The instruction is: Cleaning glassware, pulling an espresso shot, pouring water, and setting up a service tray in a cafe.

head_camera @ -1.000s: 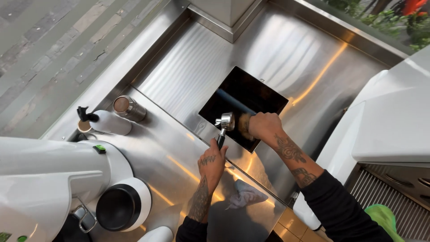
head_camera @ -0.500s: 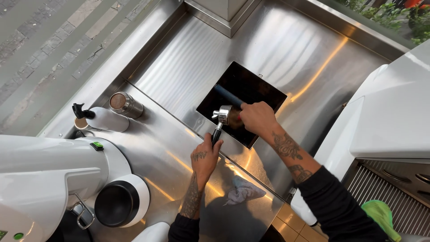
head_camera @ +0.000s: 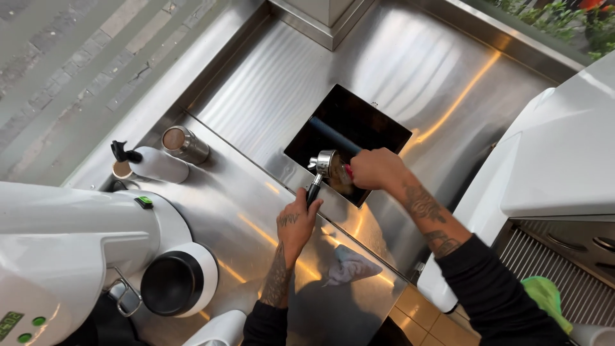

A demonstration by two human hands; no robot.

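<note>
Portafilter front and centre, and we've got it hanging over the near-left edge of the knock box, that dark square hole cut into the steel counter. Our left hand is wrapped tight around the black handle, fingers closed on it, basket end pointing away from us over the opening. Our right hand comes in from the other side, curled shut at the basket's rim and pinching something small and red; we can't make out what it is, it's blurred. A dark bar runs across the inside of the hole, just behind the basket. Moving outward: a crumpled cloth lies on the counter close to us, just right of our left forearm, apart from both hands. Warm streaks of light cross the steel around it. Off to the left, well clear of the action, a small metal tamper stands upright, and beside it a white bottle lies on its side with a black cap at its end. Nearer to us on the left sits the white grinder, with a green button on top, green lights at the bottom corner and a black cup-shaped part jutting out toward the counter. On the right, a white machine fills the edge, with a grille below it and a green rag by our right sleeve.
</note>
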